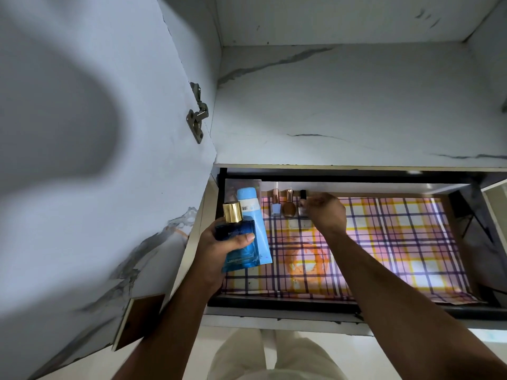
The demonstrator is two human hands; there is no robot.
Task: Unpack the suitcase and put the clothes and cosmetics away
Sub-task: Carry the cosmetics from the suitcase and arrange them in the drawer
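A pulled-out drawer lined with plaid paper lies below me. My left hand holds a blue square perfume bottle with a gold cap over the drawer's left end. Under it lies a light blue tube. At the drawer's back stand a small pale blue bottle and a brown bottle. My right hand is closed around a small clear bottle with a black cap beside them, resting on the liner.
A white marble-patterned shelf sits above the drawer. The cupboard door with a metal hinge stands open at the left. The right half of the drawer liner holds nothing. My light trousers show below the drawer front.
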